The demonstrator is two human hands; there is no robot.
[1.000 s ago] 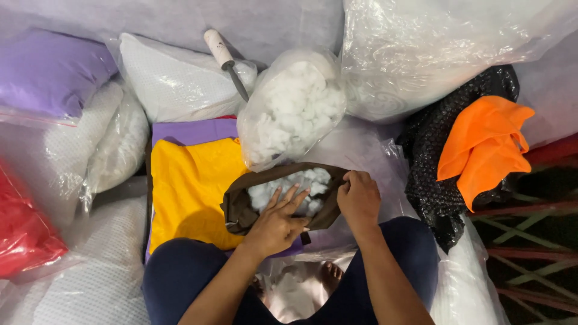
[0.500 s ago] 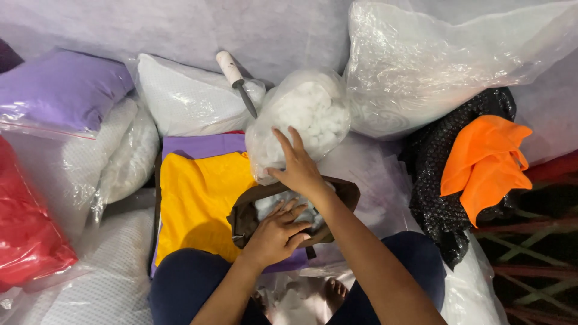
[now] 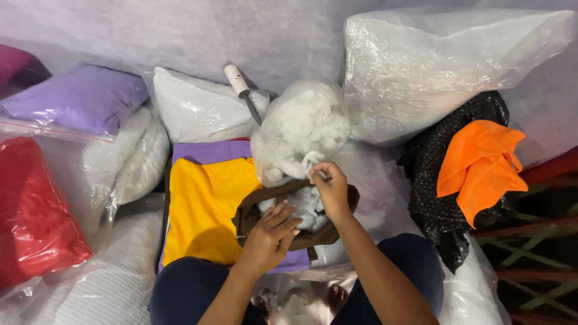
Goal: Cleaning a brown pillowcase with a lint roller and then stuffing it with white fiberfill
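I see my right hand (image 3: 330,188) pinching a tuft of white stuffing at the clear fibre bag (image 3: 301,135), above the brown cover (image 3: 296,215). My left hand (image 3: 269,236), fingers spread, presses its opening; clumps could spill onto the yellow fabric (image 3: 208,207).

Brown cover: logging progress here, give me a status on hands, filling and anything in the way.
Left hand flat on brown cover opening. Right hand pinching white filling at clear bag mouth. Cover partly stuffed. Nothing between bag and cover.

Two hands (image 3: 272,233), one brown cover (image 3: 244,216), one knife (image 3: 244,90)
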